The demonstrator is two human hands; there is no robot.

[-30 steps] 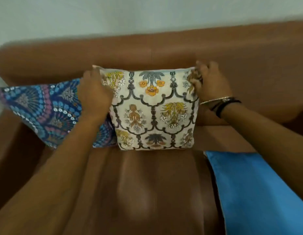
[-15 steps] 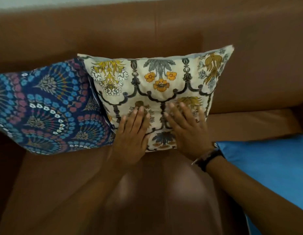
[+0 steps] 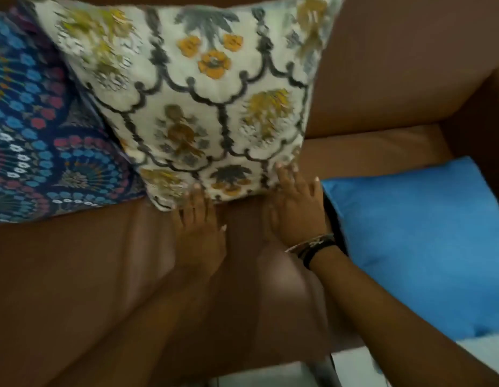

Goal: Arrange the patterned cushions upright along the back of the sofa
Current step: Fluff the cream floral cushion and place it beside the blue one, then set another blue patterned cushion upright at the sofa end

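Observation:
A cream cushion (image 3: 203,107) with grey scallops and yellow flowers leans upright against the brown sofa's back (image 3: 396,65). A dark blue patterned cushion (image 3: 44,141) stands beside it on the left, partly tucked behind it. My left hand (image 3: 199,236) lies flat on the seat, fingertips touching the cream cushion's lower edge. Beside it, my right hand (image 3: 293,210), with bracelets at the wrist, rests open with its fingertips at the cushion's lower right corner. Neither hand grips anything.
A plain bright blue cushion (image 3: 421,244) lies flat on the seat (image 3: 89,269) at the right, next to my right wrist. The sofa's right arm (image 3: 483,118) rises behind it. Pale floor (image 3: 265,375) shows past the seat's front edge.
Both hands have slid down from the cushion's face to its bottom edge on the seat. The view has moved closer and lower, so the cushions fill more of the frame.

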